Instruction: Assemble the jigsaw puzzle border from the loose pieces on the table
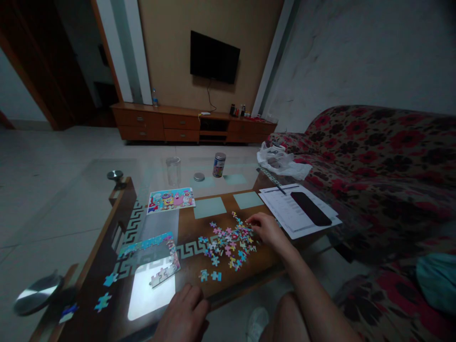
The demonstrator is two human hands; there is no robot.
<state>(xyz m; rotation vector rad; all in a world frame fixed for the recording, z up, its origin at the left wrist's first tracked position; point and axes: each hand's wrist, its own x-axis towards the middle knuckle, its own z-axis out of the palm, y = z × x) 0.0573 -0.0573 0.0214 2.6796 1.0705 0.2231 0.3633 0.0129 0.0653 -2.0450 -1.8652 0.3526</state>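
Observation:
My right hand [264,229] reaches to the right side of a pile of loose jigsaw pieces [228,242], its fingers bent together at the tips. Whatever is between those fingertips is too small to make out. Resting at the near table edge, my left hand [185,311] lies palm down with loosely bent fingers and holds nothing visible. Ahead of it is a partly joined puzzle border [146,244], with a top strip, a right side and a short lower row [165,274]. Several single pieces lie apart, including a blue-green one [103,301] at left. A cartoon picture sheet [171,200] lies behind the border.
On the glass table [192,294] stand a clear jar [174,171] and a printed tin [219,165], with a round lid [198,176] between them. Papers [285,209] with a black phone [310,208] and a plastic bag [281,161] are at right, beside a flowered sofa [374,142].

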